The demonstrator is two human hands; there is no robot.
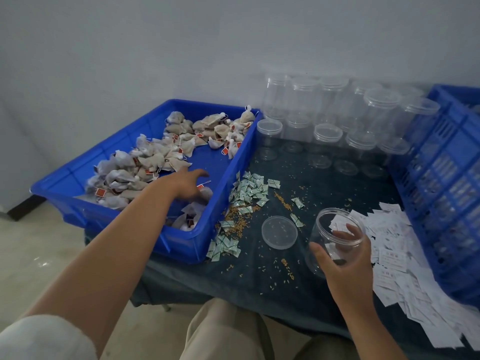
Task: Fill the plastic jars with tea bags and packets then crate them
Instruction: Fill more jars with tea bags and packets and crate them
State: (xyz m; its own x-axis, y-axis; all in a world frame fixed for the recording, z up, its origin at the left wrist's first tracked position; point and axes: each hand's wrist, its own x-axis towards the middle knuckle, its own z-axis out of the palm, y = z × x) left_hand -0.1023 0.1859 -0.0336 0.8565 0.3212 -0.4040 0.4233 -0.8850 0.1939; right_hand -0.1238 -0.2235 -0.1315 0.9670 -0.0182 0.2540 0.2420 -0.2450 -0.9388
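**Right hand (pixel 342 258) clasps an open jar (pixel 335 240); left hand (pixel 188 184) spread over the tea bags (pixel 155 157)**

Fingers and thumb of the right hand curl round the clear jar from below and hold it tilted, mouth up and turned away from the person, just above the dark tablecloth (pixel 259 281). A white slip shows through the jar's wall; whether it lies inside or behind I cannot tell.

Nearest the camera are a pale sleeve (pixel 44 339) on the left arm and light trousers (pixel 220 331) below the table edge. Just left of the held jar its lid (pixel 279 232) lies flat on the cloth, apart from the jar. Loose grains (pixel 235 224) are scattered round it. To the right of the jar a heap of white paper slips (pixel 394 253) spreads toward the near corner.

Farther out, small green-and-white packets (pixel 249 190) lie in a loose band along the right wall of the blue tray (pixel 65 183). The left arm stretches over the tray's near rim. Its hand is spread, thumb out, fingertips down at a tea bag near the tray's right wall, with nothing clearly held. More tea bags with red tags are piled across the tray's left and far side.

Behind the packets stand rows of empty clear jars (pixel 327 133) with lids on, against the grey wall (pixel 155 48). A tall blue crate (pixel 446 178) stands along the table's right edge.
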